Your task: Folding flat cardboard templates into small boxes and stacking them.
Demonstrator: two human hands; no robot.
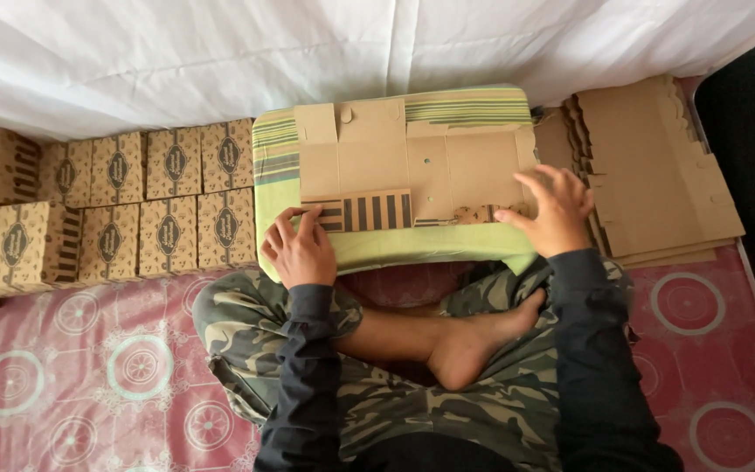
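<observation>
A flat brown cardboard box blank (412, 162) lies unfolded on a green striped cushion (474, 107) in front of my crossed legs. My left hand (299, 246) presses its fingertips on the blank's near left edge, where a flap with dark stripes (369, 211) is folded up. At the near right edge my right hand (557, 210) rests with spread fingers on the blank, beside a small patterned flap. Neither hand lifts the cardboard off the cushion.
Several folded brown printed boxes (107, 205) stand in rows on the left. A stack of flat cardboard blanks (657, 175) lies at the right. A white cloth (220, 52) hangs behind. I sit on a red patterned mat (89, 367).
</observation>
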